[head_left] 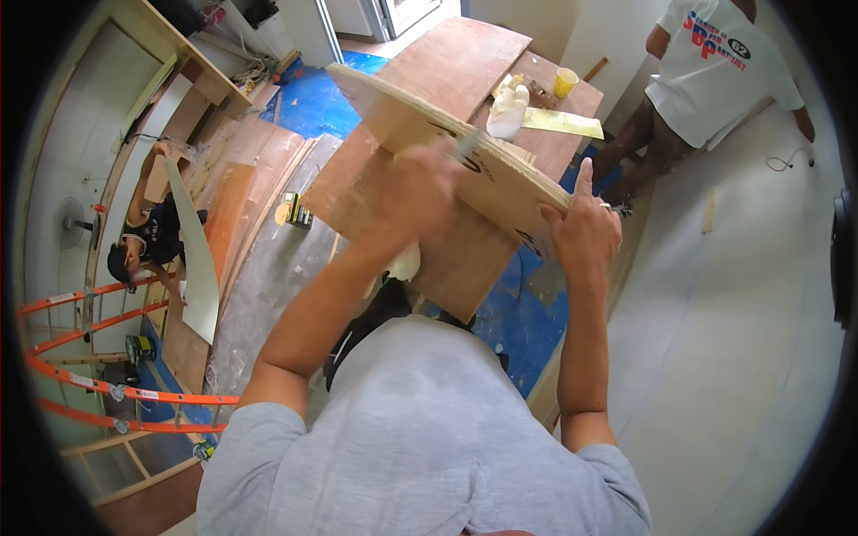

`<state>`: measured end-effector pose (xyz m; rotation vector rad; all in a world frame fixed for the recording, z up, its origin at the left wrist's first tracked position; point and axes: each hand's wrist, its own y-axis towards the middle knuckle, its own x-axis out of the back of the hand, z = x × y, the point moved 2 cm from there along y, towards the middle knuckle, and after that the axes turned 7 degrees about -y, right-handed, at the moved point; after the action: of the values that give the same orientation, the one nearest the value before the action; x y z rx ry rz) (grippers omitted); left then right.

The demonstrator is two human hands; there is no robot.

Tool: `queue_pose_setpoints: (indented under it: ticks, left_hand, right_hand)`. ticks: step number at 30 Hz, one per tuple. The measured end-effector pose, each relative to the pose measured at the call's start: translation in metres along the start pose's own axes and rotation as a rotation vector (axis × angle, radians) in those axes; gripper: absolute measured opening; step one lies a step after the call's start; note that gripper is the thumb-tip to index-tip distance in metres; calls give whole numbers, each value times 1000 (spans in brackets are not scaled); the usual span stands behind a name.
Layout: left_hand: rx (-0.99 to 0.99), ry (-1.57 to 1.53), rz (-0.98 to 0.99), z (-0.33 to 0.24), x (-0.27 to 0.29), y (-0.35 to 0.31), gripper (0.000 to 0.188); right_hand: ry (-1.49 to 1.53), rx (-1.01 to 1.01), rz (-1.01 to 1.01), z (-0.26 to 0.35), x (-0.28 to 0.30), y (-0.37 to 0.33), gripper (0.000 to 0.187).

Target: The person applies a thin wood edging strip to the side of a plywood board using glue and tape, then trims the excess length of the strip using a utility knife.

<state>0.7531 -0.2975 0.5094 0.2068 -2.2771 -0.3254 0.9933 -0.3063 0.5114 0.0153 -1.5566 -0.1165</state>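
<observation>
A plywood board [393, 121] stands on its long edge in front of me, with dark printed marks on its near face. My right hand [585, 228] grips the board's right end, thumb on the near face and index finger stretched along the top. My left hand [420, 188] is at the middle of the board, smeared by motion, with its fingers curled. A blurred greyish thing [466, 143] sticks out of it toward the top edge; its kind cannot be made out. Beneath the board lies a wooden sheet [469, 259].
Behind the board, a yellow cup [565, 82] and a white bag-like thing [508, 109] rest on wooden sheets. One person [715, 80] stands at the right wall. Another person [152, 237] at left holds a pale curved strip [198, 259] near an orange ladder [134, 391].
</observation>
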Motion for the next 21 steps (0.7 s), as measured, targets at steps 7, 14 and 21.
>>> queue_pose_setpoints:
  ticks: [7, 14, 21]
  left_hand:
    - [165, 108, 12, 36, 23, 29, 27]
    - [120, -16, 14, 23, 25, 34, 25]
    - [31, 112, 87, -3, -5, 0, 28]
  right_hand:
    - [-1, -2, 4, 4, 5, -3, 96]
    - [40, 17, -85, -7, -9, -1, 102]
    - [28, 7, -69, -3, -8, 0, 101]
